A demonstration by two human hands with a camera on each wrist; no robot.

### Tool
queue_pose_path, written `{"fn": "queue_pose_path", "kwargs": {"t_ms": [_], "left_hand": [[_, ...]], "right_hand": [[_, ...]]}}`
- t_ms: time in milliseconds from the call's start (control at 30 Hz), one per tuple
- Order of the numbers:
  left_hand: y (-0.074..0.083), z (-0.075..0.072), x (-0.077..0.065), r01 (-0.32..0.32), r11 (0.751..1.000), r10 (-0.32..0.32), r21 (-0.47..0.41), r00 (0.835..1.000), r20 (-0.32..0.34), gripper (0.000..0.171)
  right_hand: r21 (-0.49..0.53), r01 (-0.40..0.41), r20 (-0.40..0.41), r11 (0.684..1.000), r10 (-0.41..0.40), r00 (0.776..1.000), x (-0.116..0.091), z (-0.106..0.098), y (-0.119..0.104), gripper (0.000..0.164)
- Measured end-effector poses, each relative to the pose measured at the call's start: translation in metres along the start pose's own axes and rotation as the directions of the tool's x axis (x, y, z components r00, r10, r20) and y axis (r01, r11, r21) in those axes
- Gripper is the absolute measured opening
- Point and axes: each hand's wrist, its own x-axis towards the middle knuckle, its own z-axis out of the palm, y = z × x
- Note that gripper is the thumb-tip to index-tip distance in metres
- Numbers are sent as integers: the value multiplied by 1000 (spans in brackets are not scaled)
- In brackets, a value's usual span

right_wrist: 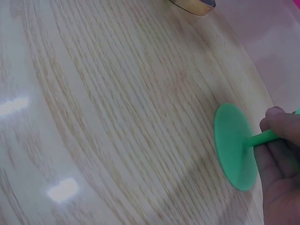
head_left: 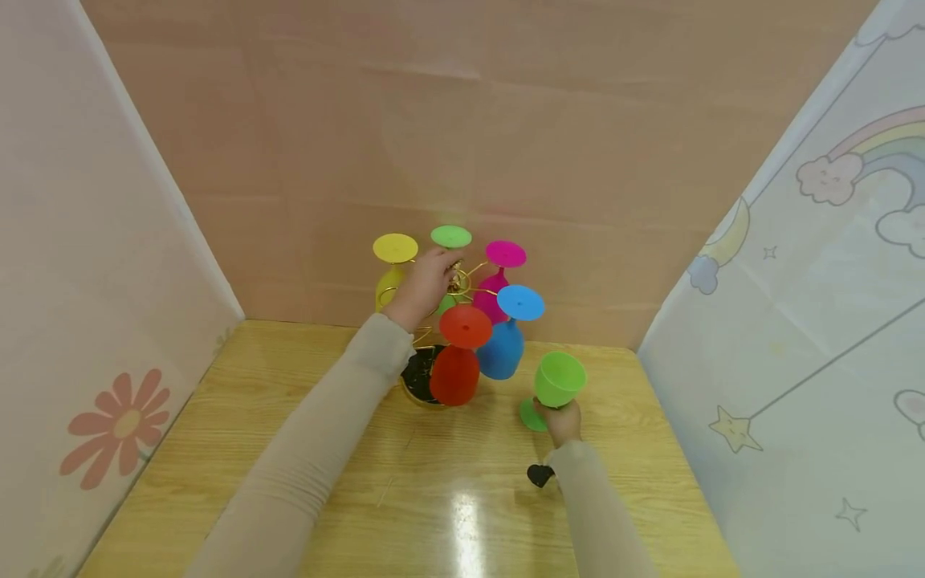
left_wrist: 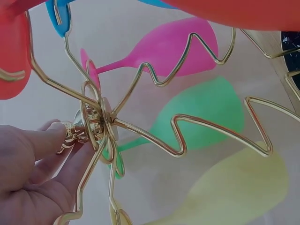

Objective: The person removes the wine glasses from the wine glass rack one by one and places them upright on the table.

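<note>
My left hand point(head_left: 422, 287) pinches the gold knob point(left_wrist: 70, 133) at the top of a wire goblet rack point(left_wrist: 176, 133), thumb and fingers around it. Upside down in the rack hang a red goblet point(head_left: 455, 376), a blue goblet point(head_left: 501, 351), a magenta goblet point(head_left: 491, 297), a yellow goblet point(head_left: 394, 249) and a green goblet point(left_wrist: 199, 117). To the right of the rack, my right hand point(head_left: 562, 421) holds another green goblet point(head_left: 560, 381) by its stem, bowl up and tilted. Its round foot point(right_wrist: 234, 147) shows beside my fingers in the right wrist view.
The rack's round black base with a gold rim point(head_left: 417, 385) stands on the wooden table point(head_left: 405, 498). A pinkish-brown sheet point(head_left: 325, 144) rises behind it. White printed panels flank the table at left point(head_left: 94, 265) and right point(head_left: 795, 321). A black heart-shaped piece point(head_left: 539, 475) shows by my right sleeve.
</note>
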Motion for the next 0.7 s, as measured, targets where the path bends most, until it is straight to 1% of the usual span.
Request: {"fn": "queue_pose_path", "kwargs": {"t_ms": [167, 367, 467, 567, 700], "left_hand": [[-1, 0, 1, -15, 1000, 14, 6, 1000, 18, 41], [-3, -6, -1, -40, 999, 39, 20, 997, 61, 40], [-6, -9, -1, -68, 997, 65, 32, 994, 84, 38], [-9, -11, 0, -105, 994, 104, 14, 990, 99, 35], [-14, -14, 0, -161, 985, 166, -57, 980, 110, 29]], "right_hand": [[22, -20, 19, 1000, 20, 1000, -1, 1, -3, 35], [12, -18, 28, 1000, 17, 999, 1, 1, -2, 34], [-2, -9, 26, 1000, 9, 1000, 3, -1, 0, 34], [-21, 2, 28, 1000, -1, 1000, 4, -2, 2, 34], [-35, 10, 37, 999, -9, 999, 6, -4, 5, 33]]}}
